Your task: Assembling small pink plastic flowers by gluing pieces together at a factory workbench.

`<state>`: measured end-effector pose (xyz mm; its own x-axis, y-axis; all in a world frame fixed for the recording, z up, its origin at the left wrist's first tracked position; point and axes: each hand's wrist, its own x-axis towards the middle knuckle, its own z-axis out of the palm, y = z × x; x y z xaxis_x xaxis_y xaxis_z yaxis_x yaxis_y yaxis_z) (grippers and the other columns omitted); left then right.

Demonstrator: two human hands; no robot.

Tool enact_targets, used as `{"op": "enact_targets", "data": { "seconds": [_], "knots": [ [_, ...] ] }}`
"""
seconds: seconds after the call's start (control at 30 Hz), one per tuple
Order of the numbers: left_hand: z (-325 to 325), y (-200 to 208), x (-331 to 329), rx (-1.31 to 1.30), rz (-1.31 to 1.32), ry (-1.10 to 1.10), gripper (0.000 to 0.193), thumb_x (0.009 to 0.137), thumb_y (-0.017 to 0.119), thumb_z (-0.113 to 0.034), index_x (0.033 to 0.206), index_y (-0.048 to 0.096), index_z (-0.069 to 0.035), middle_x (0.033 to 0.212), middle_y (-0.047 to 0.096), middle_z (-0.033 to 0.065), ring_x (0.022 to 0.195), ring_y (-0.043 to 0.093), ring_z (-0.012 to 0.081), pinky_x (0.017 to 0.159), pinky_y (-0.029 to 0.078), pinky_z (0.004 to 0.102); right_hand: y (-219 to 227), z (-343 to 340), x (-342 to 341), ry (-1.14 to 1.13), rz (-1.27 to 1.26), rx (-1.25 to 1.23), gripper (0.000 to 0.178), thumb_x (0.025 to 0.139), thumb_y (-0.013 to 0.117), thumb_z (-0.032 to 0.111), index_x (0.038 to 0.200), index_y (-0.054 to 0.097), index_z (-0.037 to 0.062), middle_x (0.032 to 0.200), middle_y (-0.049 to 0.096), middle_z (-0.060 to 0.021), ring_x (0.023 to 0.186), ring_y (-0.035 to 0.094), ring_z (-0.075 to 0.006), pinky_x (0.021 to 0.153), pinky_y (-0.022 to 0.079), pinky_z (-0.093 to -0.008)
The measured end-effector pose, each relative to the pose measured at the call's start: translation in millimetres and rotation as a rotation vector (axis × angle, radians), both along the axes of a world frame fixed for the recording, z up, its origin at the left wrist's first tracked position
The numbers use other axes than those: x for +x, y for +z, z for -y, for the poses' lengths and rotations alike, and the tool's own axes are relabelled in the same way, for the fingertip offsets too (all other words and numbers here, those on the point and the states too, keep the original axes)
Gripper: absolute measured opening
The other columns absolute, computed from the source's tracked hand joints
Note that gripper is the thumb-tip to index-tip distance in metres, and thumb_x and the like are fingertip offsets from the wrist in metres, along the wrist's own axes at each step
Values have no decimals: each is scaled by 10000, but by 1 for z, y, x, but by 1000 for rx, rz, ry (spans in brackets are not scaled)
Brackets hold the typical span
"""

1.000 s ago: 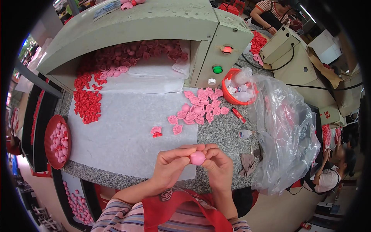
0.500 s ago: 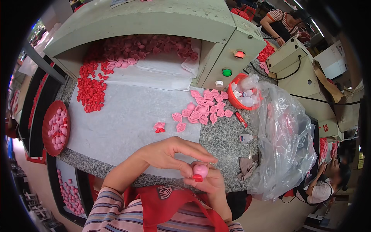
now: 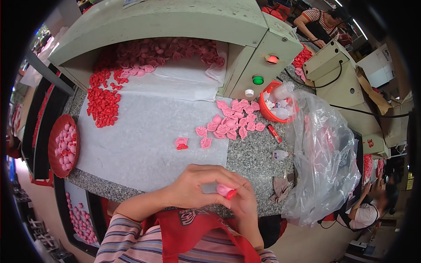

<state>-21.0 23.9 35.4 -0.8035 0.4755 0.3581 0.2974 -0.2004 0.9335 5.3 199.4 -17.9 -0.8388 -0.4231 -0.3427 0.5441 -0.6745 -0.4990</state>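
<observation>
Close in front of me, both hands meet on a small round pink piece (image 3: 223,189) with a red bow-shaped part at its lower right side. My left hand (image 3: 198,184) curves over from the left, its thumb and fingers closed on the piece. My right hand (image 3: 244,200) grips it from the right; some of its fingers are hidden. Farther off on the white paper (image 3: 144,144) lies one pink piece (image 3: 181,141) with a red bow-shaped part against it. Beyond and to the right, several loose pink ruffled pieces (image 3: 231,125) form a scattered heap.
A pale green machine (image 3: 166,22) with an arched opening stands at the back. Red parts (image 3: 103,107) lie at its left. Left is a red basket (image 3: 55,164) of pink pieces; right, an orange tub (image 3: 266,115) of bottles and a clear plastic bag (image 3: 320,166). Co-workers sit at right.
My left hand has moved slightly lower, and its fingers have closed round the pink piece. The piece has turned, so its red part now points to the lower right.
</observation>
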Motion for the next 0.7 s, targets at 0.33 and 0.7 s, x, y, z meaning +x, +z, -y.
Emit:
{"op": "enact_targets", "data": {
  "seconds": [0.33, 0.7],
  "knots": [
    [-10, -6, 23, -122, -37, 307, 336, 602, 797, -128, 897, 659, -48, 840, 666, 89, 758, 651, 185, 677, 509, 266, 34, 24, -10, -106, -1002, 697, 939, 509, 814, 409, 1238, 405, -20, 1248, 444, -258, 1099, 508, -340, 891, 438, -409],
    [-15, -12, 28, -92, -187, 404, 265, 620, 771, -104, 861, 669, -61, 766, 656, 83, 671, 650, 173, 585, 498, 245, 38, 25, -11, -189, -1172, 757, 588, 685, 750, 363, 1024, 538, -67, 1067, 560, -264, 954, 597, -340, 791, 506, -397]
  ]
}}
